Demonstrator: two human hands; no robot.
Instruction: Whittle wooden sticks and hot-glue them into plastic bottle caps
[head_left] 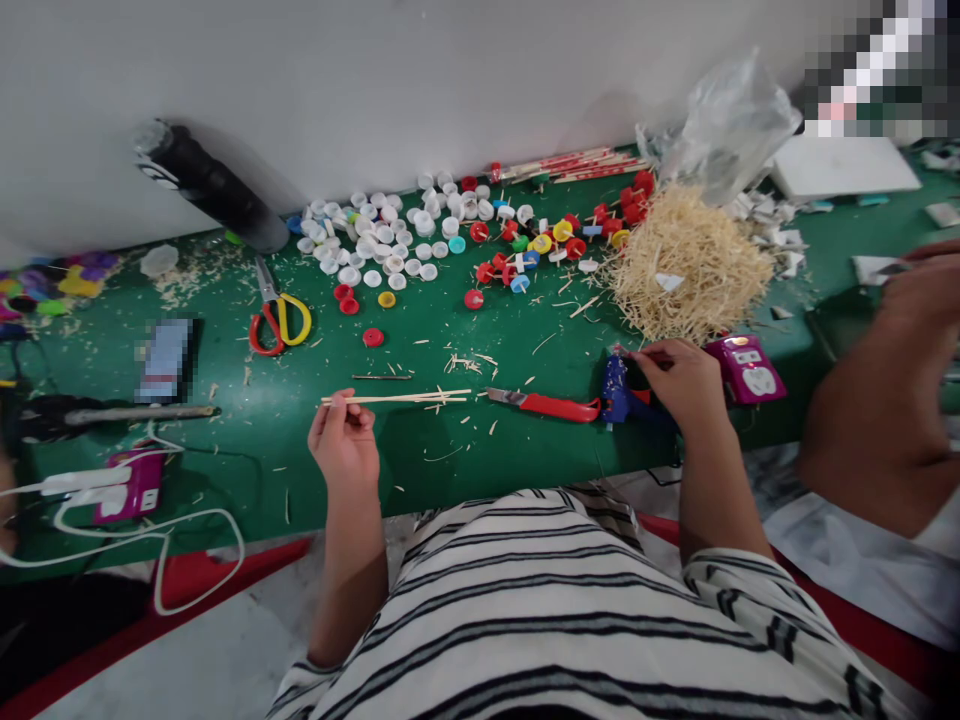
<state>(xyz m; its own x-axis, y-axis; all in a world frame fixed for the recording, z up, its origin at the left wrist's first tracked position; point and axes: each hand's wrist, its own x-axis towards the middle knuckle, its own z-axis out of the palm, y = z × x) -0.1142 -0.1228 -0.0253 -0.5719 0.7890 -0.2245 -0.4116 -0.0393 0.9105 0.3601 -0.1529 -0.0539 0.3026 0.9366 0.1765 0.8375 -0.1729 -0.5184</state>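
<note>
My left hand (346,440) pinches a pair of thin wooden sticks (409,398) near one end, and they point right above the green table. Thumb and fingertips together, my right hand (679,375) is beside the top of a blue glue gun (615,388); whatever is in this pinch is too small to make out. Between my hands lie pliers with red handles (559,407), with wood slivers scattered around their jaws. A thin dark rod (382,377) rests just beyond the sticks. Farther back is a loose red bottle cap (373,338).
White bottle caps (382,235) and coloured caps with sticks through them (517,268) spread along the back. Wood shavings (690,265) are heaped at right near a purple power socket (746,370). Scissors (277,320) and a phone (166,360) lie left. A co-worker's arm (885,400) reaches in.
</note>
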